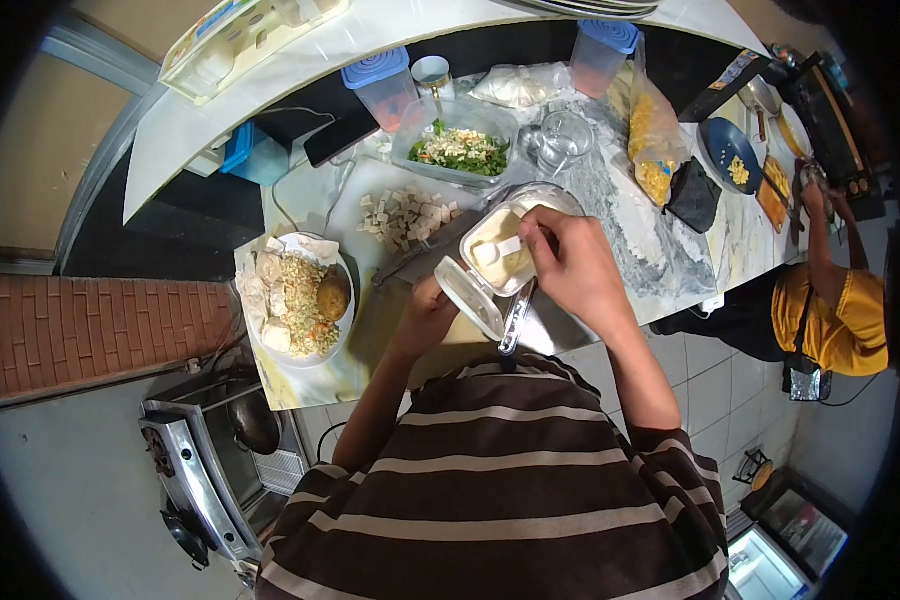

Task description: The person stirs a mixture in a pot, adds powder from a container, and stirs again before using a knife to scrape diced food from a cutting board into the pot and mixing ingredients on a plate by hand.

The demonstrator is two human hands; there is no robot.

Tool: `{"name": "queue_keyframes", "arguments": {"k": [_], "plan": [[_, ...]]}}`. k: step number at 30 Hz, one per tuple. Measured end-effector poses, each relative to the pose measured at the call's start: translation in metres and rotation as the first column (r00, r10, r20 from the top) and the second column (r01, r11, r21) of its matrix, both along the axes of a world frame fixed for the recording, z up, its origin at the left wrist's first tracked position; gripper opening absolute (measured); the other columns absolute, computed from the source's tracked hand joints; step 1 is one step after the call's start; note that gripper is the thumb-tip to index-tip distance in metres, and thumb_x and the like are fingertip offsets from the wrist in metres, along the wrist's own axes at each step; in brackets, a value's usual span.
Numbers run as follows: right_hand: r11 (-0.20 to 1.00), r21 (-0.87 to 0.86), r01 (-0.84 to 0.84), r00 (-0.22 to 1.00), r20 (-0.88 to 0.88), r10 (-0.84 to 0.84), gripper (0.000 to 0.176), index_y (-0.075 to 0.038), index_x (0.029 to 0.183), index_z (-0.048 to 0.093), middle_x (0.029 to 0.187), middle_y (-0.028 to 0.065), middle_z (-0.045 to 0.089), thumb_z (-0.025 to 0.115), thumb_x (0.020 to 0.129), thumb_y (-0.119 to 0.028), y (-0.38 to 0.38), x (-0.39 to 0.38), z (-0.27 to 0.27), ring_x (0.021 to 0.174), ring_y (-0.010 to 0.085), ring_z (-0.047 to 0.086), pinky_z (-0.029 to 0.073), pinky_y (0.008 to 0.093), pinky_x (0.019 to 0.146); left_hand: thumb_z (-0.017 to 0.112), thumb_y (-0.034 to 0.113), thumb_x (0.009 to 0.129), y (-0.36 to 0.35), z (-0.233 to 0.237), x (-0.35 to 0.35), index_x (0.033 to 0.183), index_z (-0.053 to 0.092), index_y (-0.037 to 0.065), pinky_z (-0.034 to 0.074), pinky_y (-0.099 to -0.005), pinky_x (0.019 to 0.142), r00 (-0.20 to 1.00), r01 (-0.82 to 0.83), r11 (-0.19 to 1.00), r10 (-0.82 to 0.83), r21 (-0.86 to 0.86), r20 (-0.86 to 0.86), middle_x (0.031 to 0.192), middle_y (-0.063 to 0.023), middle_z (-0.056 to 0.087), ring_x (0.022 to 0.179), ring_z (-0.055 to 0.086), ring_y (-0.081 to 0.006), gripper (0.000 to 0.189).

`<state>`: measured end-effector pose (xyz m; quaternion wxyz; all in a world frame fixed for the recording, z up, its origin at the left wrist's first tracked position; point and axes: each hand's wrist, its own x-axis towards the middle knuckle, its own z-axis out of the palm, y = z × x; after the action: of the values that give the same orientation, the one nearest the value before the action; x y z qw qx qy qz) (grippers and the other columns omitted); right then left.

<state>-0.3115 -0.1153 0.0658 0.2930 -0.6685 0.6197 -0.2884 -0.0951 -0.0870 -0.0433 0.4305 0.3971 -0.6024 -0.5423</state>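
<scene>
Steel stove near a red brick wall

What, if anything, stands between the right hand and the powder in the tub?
Nothing visible. The right hand holds a white scoop inside the tub, at the powder. The lid is open on the person's side, clear of the opening.

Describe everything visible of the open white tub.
The white tub looks plastic, squarish with rounded corners, its mouth facing the camera. A pale lid hangs open at its near side. Pale yellow powder and a white scoop lie inside. It is between the left hand, its grip partly hidden, and the right hand, pinching the scoop's handle.
</scene>
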Motion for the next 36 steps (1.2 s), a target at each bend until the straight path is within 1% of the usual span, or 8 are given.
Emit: {"name": "queue_keyframes", "arguments": {"k": [3, 12, 22, 25, 28, 31, 34, 36], "plan": [[0.999, 0.016, 0.027, 0.998, 0.051, -0.028, 0.016, 0.0, 0.091, 0.068, 0.065, 0.0232, 0.06, 0.06, 0.093, -0.014, -0.001, -0.005, -0.002, 0.063, 0.042, 0.062, 0.048, 0.0467, 0.062, 0.062, -0.004, 0.087, -0.001, -0.013, 0.008, 0.107, 0.063, -0.003, 0.05, -0.0303, 0.074, 1.0, 0.017, 0.999, -0.018, 0.034, 0.013, 0.09, -0.0101, 0.069, 0.082, 0.066, -0.0162, 0.02], [0.991, -0.131, -0.005, 0.979, -0.2, -0.022, 0.014, -0.002, 0.095, 0.068, 0.074, 0.021, 0.066, 0.061, 0.091, -0.014, 0.006, 0.01, -0.014, 0.071, 0.0405, 0.065, 0.052, 0.0475, 0.066, 0.061, -0.004, 0.087, -0.005, -0.001, -0.002, 0.106, 0.063, -0.002, 0.049, -0.0315, 0.071, 0.999, 0.032, 0.998, -0.031, -0.055, 0.016, 0.087, -0.0115, 0.068, 0.077, 0.064, -0.0174, 0.019], [0.99, -0.142, 0.018, 0.99, -0.135, -0.037, 0.012, -0.001, 0.092, 0.068, 0.07, 0.0213, 0.065, 0.062, 0.091, -0.011, 0.004, 0.003, -0.01, 0.066, 0.0401, 0.064, 0.049, 0.046, 0.062, 0.064, -0.001, 0.087, -0.003, -0.008, 0.002, 0.105, 0.065, -0.001, 0.051, -0.0354, 0.075, 0.994, 0.0, 0.998, 0.007, -0.065, 0.108, 0.09, -0.0122, 0.069, 0.083, 0.068, -0.0247, 0.018], [0.993, -0.117, 0.023, 0.989, -0.14, -0.039, 0.013, -0.002, 0.091, 0.067, 0.075, 0.0229, 0.066, 0.059, 0.091, -0.012, 0.004, -0.001, -0.002, 0.072, 0.0422, 0.065, 0.052, 0.0504, 0.067, 0.065, -0.001, 0.087, -0.002, -0.007, 0.002, 0.106, 0.065, 0.0, 0.051, -0.0356, 0.077, 0.999, -0.016, 0.999, 0.018, -0.039, 0.051, 0.09, -0.0126, 0.069, 0.084, 0.068, -0.0255, 0.019], [0.998, 0.021, 0.06, 0.997, -0.049, -0.059, 0.014, -0.001, 0.091, 0.068, 0.076, 0.0241, 0.066, 0.061, 0.091, -0.012, 0.0, -0.007, 0.001, 0.071, 0.0422, 0.064, 0.05, 0.0483, 0.066, 0.064, -0.001, 0.088, -0.002, -0.005, 0.003, 0.108, 0.065, -0.002, 0.051, -0.0339, 0.079, 0.998, 0.009, 1.0, -0.01, 0.013, 0.058, 0.093, -0.0118, 0.07, 0.087, 0.068, -0.0216, 0.02], [0.997, 0.056, 0.051, 0.995, 0.081, -0.055, 0.013, 0.001, 0.092, 0.068, 0.068, 0.0202, 0.063, 0.062, 0.091, -0.011, -0.004, -0.022, -0.017, 0.06, 0.0333, 0.062, 0.047, 0.0414, 0.06, 0.063, -0.001, 0.089, 0.0, -0.004, 0.005, 0.111, 0.064, -0.003, 0.051, -0.0322, 0.081, 0.999, -0.027, 0.996, 0.024, 0.083, 0.046, 0.096, -0.0099, 0.07, 0.091, 0.067, -0.0163, 0.023], [0.995, 0.057, 0.085, 0.949, 0.301, -0.098, 0.011, 0.002, 0.092, 0.067, 0.064, 0.0046, 0.056, 0.06, 0.092, -0.008, -0.006, -0.039, -0.038, 0.059, 0.0096, 0.047, 0.039, 0.0294, 0.056, 0.061, -0.002, 0.09, 0.0, -0.018, 0.015, 0.114, 0.064, -0.003, 0.051, -0.0305, 0.082, 0.997, -0.035, 0.998, 0.032, 0.045, 0.072, 0.099, -0.0072, 0.07, 0.093, 0.065, -0.0129, 0.024], [0.993, 0.049, 0.108, 0.942, 0.313, -0.118, 0.011, 0.002, 0.091, 0.066, 0.065, 0.0029, 0.057, 0.06, 0.093, -0.007, -0.007, -0.049, -0.038, 0.06, 0.0085, 0.047, 0.039, 0.0284, 0.056, 0.059, -0.002, 0.089, 0.001, -0.024, 0.02, 0.114, 0.064, -0.003, 0.051, -0.03, 0.082, 0.997, -0.079, 0.995, 0.078, 0.056, 0.027, 0.099, -0.0064, 0.07, 0.093, 0.065, -0.0134, 0.025]]}}
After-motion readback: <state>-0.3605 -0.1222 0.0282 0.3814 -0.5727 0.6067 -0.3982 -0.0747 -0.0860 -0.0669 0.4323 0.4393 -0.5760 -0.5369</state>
